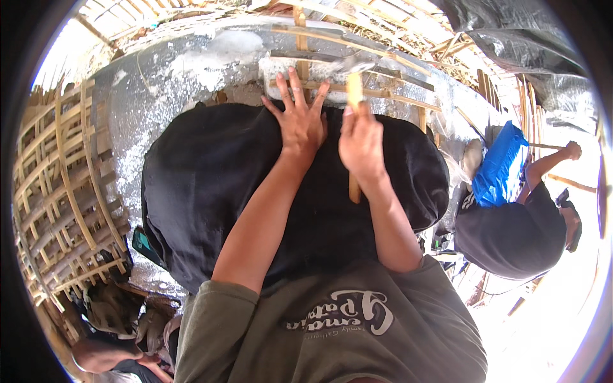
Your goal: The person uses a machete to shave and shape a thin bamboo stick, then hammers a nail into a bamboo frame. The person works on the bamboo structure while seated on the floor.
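My right hand [362, 137] is closed around the pale wooden handle of a hammer [355, 89]. The hammer's metal head is smeared by motion above the bamboo slats. Beside it on the left, my left hand [300, 124] lies with its fingers spread, their tips over the near slat [357, 90]. Several slats run roughly side by side, joined by an upright bamboo strip [301, 38]. Under them is a whitish slab [271, 67]. Whether the hammer touches a slat I cannot tell.
A woven bamboo lattice panel [60, 191] stands at the left. On the right, another person [511, 230] in dark clothes sits by a blue plastic bag [501, 166]. Part of a further person [105, 351] shows at the lower left. Dark plastic sheeting [511, 38] hangs at the upper right.
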Demonstrator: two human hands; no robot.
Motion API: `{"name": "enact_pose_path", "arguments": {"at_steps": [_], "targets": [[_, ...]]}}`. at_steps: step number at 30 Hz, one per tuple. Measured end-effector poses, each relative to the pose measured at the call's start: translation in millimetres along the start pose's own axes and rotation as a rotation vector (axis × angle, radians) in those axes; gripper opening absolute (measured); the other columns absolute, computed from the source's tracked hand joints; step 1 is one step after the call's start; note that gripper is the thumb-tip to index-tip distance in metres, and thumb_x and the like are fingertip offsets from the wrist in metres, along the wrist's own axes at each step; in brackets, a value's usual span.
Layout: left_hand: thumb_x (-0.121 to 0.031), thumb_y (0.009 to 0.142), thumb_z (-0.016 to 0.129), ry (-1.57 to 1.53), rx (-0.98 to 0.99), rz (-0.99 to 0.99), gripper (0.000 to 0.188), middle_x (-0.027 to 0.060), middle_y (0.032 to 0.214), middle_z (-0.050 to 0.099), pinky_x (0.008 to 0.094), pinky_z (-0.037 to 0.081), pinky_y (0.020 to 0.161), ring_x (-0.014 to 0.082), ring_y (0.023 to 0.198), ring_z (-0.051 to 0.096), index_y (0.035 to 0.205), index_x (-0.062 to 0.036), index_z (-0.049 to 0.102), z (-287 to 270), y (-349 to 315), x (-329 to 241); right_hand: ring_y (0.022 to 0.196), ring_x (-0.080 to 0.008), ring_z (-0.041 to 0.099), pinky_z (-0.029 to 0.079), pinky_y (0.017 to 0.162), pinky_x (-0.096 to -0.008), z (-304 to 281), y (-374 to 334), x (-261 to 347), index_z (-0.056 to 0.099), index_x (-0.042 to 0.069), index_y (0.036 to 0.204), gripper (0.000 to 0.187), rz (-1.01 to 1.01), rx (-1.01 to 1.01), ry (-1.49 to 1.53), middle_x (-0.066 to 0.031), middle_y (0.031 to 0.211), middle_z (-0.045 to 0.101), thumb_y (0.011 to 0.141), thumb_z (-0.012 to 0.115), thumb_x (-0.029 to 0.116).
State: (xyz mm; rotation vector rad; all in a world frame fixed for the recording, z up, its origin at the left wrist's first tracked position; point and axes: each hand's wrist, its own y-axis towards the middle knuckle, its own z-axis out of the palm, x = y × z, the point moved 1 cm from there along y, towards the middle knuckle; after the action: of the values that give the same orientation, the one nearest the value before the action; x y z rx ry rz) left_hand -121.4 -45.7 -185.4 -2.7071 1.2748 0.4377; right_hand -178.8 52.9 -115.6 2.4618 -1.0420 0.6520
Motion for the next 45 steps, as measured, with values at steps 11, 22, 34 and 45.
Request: {"name": "enact_pose_path", "arguments": {"at_steps": [11,22,34,45], "targets": [[-0.038,0.094,0.067,-0.011,-0.075,-0.005,0.07,0.0273,0.168,-0.005,0.0826,0.016,0.109,0.0522,0.154,-0.001,0.156,-0.0416,0.036,4.9,1.9,0.5,0.063,-0.048,0.062,0.046,0.05,-0.0485,-20.6,11.6,29.8,0.051,-0.002,0.099,0.012,-0.048,-0.057,0.117,-0.0265,0.065,0.057,0.104,0.053,0.009],[-0.037,0.097,0.062,0.022,-0.007,-0.023,0.066,0.0285,0.168,-0.006,0.0828,0.015,0.109,0.053,0.153,-0.001,0.157,-0.0403,0.035,4.8,1.8,-0.5,0.065,-0.0486,0.064,0.048,0.051,-0.0537,2.7,-0.4,13.9,0.05,-0.002,0.102,0.015,-0.04,0.152,-0.033,-0.0273,0.064,0.06,0.101,0.057,0.012],[-0.04,0.098,0.058,0.053,-0.066,-0.037,0.063,0.029,0.167,-0.003,0.0825,0.015,0.109,0.0529,0.153,0.0,0.157,-0.0404,0.035,14.7,3.3,1.1,0.063,-0.0492,0.065,0.051,0.051,-0.0543,11.6,3.3,11.3,0.048,-0.002,0.1,0.016,-0.114,0.109,0.033,-0.0267,0.065,0.061,0.1,0.057,0.011],[-0.04,0.099,0.055,0.014,-0.116,0.003,0.059,0.0298,0.167,-0.002,0.0851,0.017,0.106,0.0557,0.152,0.002,0.155,-0.036,0.04,13.4,0.7,2.2,0.056,-0.0436,0.063,0.046,0.047,-0.0488,-5.8,2.1,24.8,0.049,-0.002,0.099,0.012,-0.19,-0.041,-0.05,-0.0241,0.061,0.058,0.102,0.055,0.007]]}}
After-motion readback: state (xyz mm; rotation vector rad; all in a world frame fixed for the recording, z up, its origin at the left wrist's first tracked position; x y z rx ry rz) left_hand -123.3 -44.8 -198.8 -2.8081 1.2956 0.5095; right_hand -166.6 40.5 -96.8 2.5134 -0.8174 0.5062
